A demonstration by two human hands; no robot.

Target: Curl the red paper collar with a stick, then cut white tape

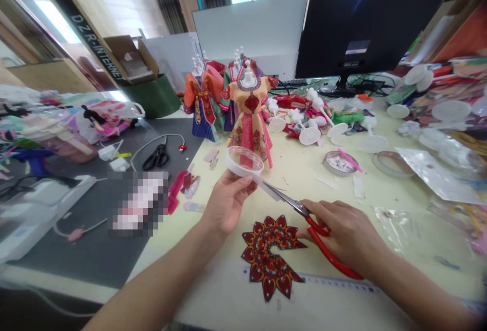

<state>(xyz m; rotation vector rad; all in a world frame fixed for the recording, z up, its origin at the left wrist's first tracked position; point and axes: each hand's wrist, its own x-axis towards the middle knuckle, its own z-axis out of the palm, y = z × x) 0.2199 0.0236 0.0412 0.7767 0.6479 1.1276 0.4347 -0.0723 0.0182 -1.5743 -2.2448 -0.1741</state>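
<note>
My left hand (230, 196) pinches a roll of white tape (245, 162), held up over the pale table. A strip of tape (269, 190) hangs off the roll toward the right. My right hand (342, 229) grips red-handled scissors (331, 252), whose blades lie along the strip beside the roll. Whether the blades have cut into it I cannot tell. Below the hands lies a dark red, patterned, petal-edged collar piece (266, 255) with a wedge-shaped gap. Part of a ruler (342, 284) shows beside it, under my right forearm.
Dressed doll forms (249, 102) stand behind the tape. A round dish of white scraps (338, 162), another tape roll (391, 163) and a plastic bag (403, 229) lie right. Black scissors (155, 157) and a power strip (45, 214) are left. A monitor (373, 26) stands behind.
</note>
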